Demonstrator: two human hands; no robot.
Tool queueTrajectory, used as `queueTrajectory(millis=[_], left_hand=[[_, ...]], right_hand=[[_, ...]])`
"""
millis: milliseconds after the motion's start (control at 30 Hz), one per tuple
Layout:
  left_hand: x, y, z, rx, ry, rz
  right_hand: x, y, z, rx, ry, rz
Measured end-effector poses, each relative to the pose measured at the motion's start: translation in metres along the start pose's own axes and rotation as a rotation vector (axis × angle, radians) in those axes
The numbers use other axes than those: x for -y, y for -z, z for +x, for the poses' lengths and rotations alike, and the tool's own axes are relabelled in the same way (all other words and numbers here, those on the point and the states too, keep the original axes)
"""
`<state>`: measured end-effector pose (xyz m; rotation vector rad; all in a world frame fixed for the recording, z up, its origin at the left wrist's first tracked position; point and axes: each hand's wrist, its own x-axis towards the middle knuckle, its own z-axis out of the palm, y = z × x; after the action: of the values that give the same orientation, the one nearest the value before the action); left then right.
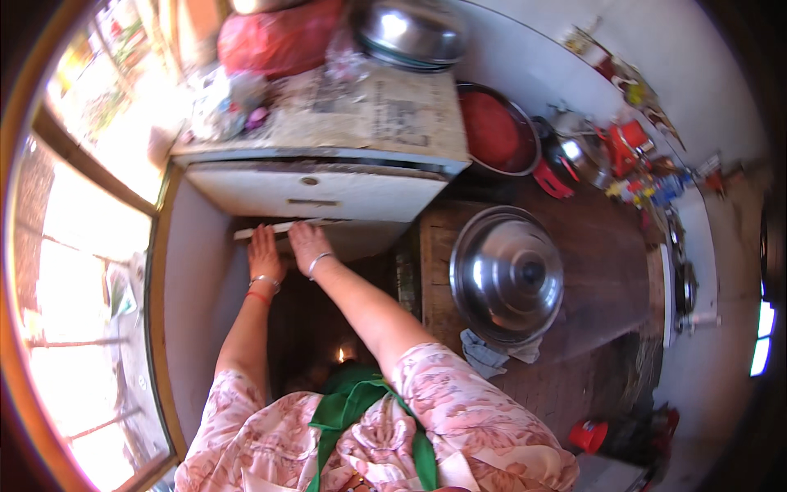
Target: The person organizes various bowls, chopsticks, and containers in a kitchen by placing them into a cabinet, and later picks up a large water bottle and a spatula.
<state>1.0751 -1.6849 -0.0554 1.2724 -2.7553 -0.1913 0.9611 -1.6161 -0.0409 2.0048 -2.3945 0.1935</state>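
My left hand [266,253] lies flat, fingers stretched forward, against a thin white strip [245,234] under the front of a white wooden cabinet. Just to its right, my right hand [308,245] touches the same strip with its fingertips. Neither hand appears to grasp anything. Directly above them is the cabinet's drawer front [375,190], with a round knob and a slot. Below the drawer, a pale panel [366,238] shows beside my right hand. What lies under my palms is hidden.
A small flame [342,354] burns in the dark space below my arms. To the right, a domed steel lid [507,273] sits on the brown stove counter [605,277] beside a blue cloth [482,353]. A red basin [489,126] stands behind. A window frame [161,307] borders the left.
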Motion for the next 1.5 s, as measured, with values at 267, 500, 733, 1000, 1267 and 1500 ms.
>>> queueTrajectory(millis=[267,500,733,1000,1267,1500], left_hand=[[-0.004,0.006,-0.006,-0.056,0.018,0.03],[-0.026,-0.032,-0.11,0.002,-0.251,-0.375],[-0.173,-0.072,-0.262,0.917,-0.842,-0.317],[-0.459,-0.055,-0.349,0.916,-1.43,-0.039],[-0.659,-0.096,-0.408,1.005,-1.696,0.032],[-0.832,-0.175,-0.428,1.131,-1.828,0.147]], right_hand=[[-0.009,0.026,-0.119,-0.095,0.026,0.507],[-0.065,0.07,-0.415,0.181,-0.293,0.611],[-0.096,0.036,-0.649,0.664,-0.762,0.513],[-0.124,0.069,-0.771,0.107,-0.924,0.654],[-0.218,0.072,-0.899,-0.571,-1.208,1.015],[-0.233,-0.039,-1.098,-0.624,-2.018,0.965]])
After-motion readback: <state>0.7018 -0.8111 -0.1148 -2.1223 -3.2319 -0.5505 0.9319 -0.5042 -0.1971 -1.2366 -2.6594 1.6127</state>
